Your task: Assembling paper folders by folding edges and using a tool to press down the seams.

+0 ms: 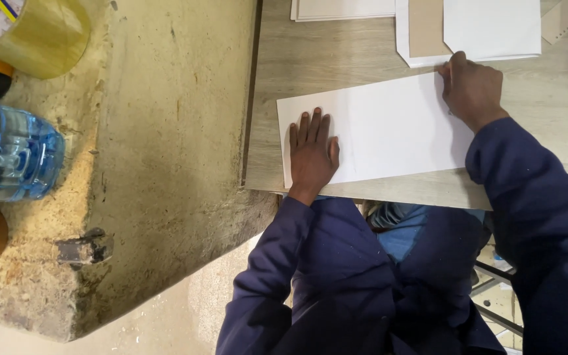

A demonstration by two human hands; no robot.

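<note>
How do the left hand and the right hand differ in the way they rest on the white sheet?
The left hand lies flat, fingers spread, on the near left part of the white sheet; the right hand is curled at the sheet's far right corner. The left hand lies wholly on the sheet; the right hand reaches its edge only. Both touch the sheet and wear dark blue sleeves.

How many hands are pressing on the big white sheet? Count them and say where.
2. The left hand lies flat on the big white sheet's left end; the right hand presses its top right corner.
</note>
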